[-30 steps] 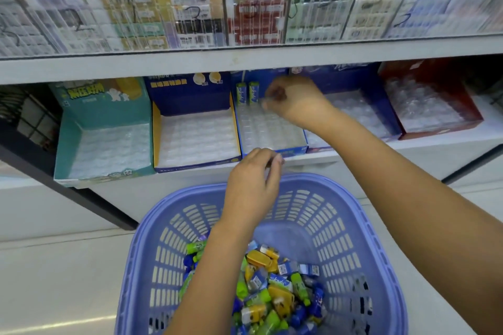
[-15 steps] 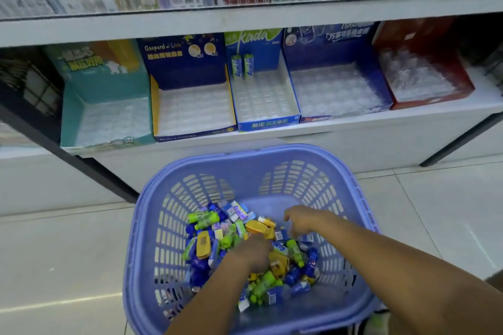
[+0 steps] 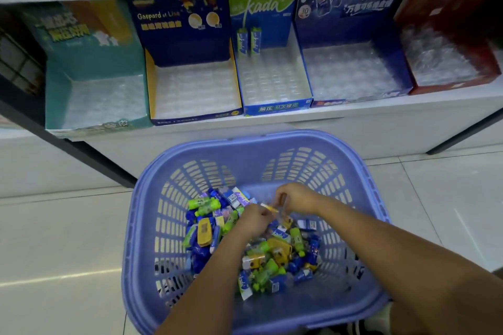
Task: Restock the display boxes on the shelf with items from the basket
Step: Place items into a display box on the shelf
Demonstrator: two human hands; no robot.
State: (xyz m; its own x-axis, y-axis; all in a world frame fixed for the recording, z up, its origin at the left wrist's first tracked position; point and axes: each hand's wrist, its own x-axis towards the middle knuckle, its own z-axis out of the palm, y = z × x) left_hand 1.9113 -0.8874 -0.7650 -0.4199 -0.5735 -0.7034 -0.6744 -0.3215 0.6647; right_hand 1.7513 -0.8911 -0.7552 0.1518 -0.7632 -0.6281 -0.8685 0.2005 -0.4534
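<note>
Shelf (image 3: 272, 118) runs across 12 o'clock w/ five display boxes, L to R: teal box (image 3: 95, 62) at 10, navy box (image 3: 187, 46) at 11, kada box (image 3: 275, 105) at 12 w/ two green-blue tubes (image 3: 249, 41) upright at its back wall, blue eraser box (image 3: 340, 27) at 1, red box (image 3: 435, 8) at 2; every other tray slot looks bare. Basket (image 3: 245, 141) sits on the floor at 6, its loose items (image 3: 275, 253) heaped in the middle. Left hand (image 3: 255, 219) is down in the heap, fingers curled tight; right hand (image 3: 298, 197) just beside it toward 1, thumb and forefinger drawn together; a yellow-white packet (image 3: 269, 207) lies between the two sets of fingertips (can't tell which hand grips it, if either). Step in hand, I'd say: sorting and picking stock. Next calls for lifting matching pieces up to 12 and seating each upright in its own box's slots.
</note>
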